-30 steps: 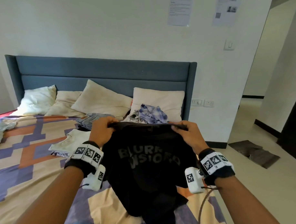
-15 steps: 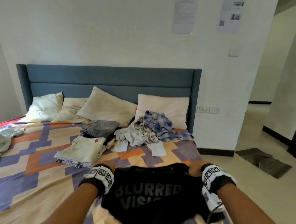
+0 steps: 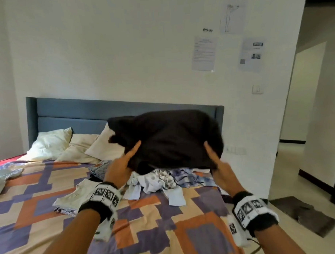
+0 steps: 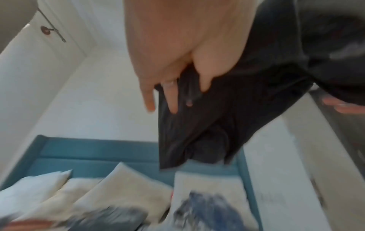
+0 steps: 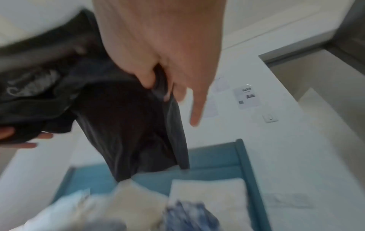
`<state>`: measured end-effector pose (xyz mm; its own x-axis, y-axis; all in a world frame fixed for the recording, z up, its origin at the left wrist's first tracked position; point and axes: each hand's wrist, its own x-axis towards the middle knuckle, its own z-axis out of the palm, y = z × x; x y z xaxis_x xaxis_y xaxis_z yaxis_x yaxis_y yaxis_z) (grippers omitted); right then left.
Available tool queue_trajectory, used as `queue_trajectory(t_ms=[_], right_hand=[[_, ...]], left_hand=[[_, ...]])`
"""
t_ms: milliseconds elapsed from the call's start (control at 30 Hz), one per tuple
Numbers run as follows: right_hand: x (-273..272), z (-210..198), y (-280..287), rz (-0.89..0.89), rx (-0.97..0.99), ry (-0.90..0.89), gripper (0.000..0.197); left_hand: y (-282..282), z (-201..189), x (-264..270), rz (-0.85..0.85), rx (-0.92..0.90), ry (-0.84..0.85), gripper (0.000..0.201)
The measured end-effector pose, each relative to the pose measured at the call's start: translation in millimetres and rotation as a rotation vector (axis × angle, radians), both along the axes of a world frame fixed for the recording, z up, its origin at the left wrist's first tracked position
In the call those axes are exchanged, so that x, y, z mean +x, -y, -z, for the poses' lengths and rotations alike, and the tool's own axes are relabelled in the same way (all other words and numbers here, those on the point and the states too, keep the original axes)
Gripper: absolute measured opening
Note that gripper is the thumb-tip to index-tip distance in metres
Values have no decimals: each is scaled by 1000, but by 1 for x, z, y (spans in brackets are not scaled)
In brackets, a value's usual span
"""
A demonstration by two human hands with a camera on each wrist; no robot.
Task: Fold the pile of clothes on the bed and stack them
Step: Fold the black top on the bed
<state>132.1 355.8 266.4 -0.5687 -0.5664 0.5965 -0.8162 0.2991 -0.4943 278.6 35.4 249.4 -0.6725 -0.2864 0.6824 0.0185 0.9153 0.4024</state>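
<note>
At the far left, pale pillows (image 3: 49,144) are lying against the blue headboard (image 3: 71,115), and a folded cream garment (image 3: 70,198) is sitting on the patterned bedspread (image 3: 33,217) as the start of a stack. The left hand (image 3: 120,166) is gripping the left edge of the black T-shirt (image 3: 167,138), thumb pressing one side of the cloth and fingers (image 4: 171,100) extending down the other, the index finger sticking out straight and free. The shirt is billowing in the air between the two hands, above the unfolded pile of clothes (image 3: 164,180) near the head of the bed and touching neither it nor the mattress. The right hand (image 3: 219,170) is pinching the opposite edge between thumb and curled fingers, again with its index finger (image 5: 197,109) pointing loose. The cloth is looking light, soft and limp, sagging and bunching wherever nothing is supporting it, so it is likely to crumple if set down carelessly; holding it at two matching points along one seam or at the shoulders, and keeping it taut between them, should be giving the cleanest lay onto the bedspread. It is probably neither slippery nor fragile, so a light pinch should be enough.
</note>
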Motion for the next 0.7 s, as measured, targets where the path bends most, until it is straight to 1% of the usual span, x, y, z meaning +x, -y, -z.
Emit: queue_trajectory(t_ms=[33, 67, 100, 133, 167, 200, 233, 267, 300, 333, 367, 400, 433, 467, 500, 533, 567, 600, 633, 700], right_hand=[[6, 20, -8, 82, 306, 82, 74], [10, 40, -14, 149, 632, 159, 62], [20, 55, -18, 184, 953, 209, 49], [31, 68, -20, 173, 1216, 233, 41], [41, 72, -21, 142, 1375, 239, 40], [48, 75, -22, 115, 1396, 258, 40], [53, 70, -23, 90, 1339, 316, 39], [54, 65, -23, 102, 1208, 441, 38], [53, 59, -23, 123, 1060, 556, 35], [49, 53, -24, 166, 923, 605, 31], [45, 49, -24, 236, 801, 606, 33], [39, 46, -22, 324, 681, 547, 36], [35, 44, -22, 413, 550, 452, 37], [31, 43, -20, 495, 398, 339, 36], [29, 42, -18, 556, 232, 234, 34], [27, 41, -15, 589, 80, 132, 32], [30, 37, -14, 598, -48, 55, 30], [31, 35, -11, 581, -146, 25, 30], [33, 34, -9, 541, -203, 14, 31], [36, 36, -4, 442, -223, 54, 28]], left_hand=[[9, 29, 6, -52, -20, 272, 78], [9, 52, 17, -97, -88, 642, 65], [2, 70, 33, -160, -228, 1015, 45], [-10, 83, 47, -193, -336, 1289, 32], [-21, 90, 57, -201, -430, 1455, 31], [-35, 87, 66, -196, -436, 1525, 35], [-46, 76, 73, -145, -393, 1495, 37], [-48, 69, 73, -105, -277, 1401, 36], [-44, 59, 68, -81, -78, 1199, 33], [-38, 48, 62, -103, 116, 954, 33], [-34, 42, 59, -140, 282, 695, 34], [-29, 33, 56, -205, 356, 386, 33], [-28, 27, 56, -289, 370, 106, 31], [-30, 21, 55, -365, 371, -110, 29], [-33, 15, 56, -425, 386, -274, 28], [-36, 9, 54, -444, 417, -398, 29], [-38, 6, 52, -430, 443, -462, 30], [-40, 7, 50, -408, 455, -476, 32], [-40, 11, 48, -396, 459, -449, 34], [-48, 26, 47, -389, 465, -328, 40]])
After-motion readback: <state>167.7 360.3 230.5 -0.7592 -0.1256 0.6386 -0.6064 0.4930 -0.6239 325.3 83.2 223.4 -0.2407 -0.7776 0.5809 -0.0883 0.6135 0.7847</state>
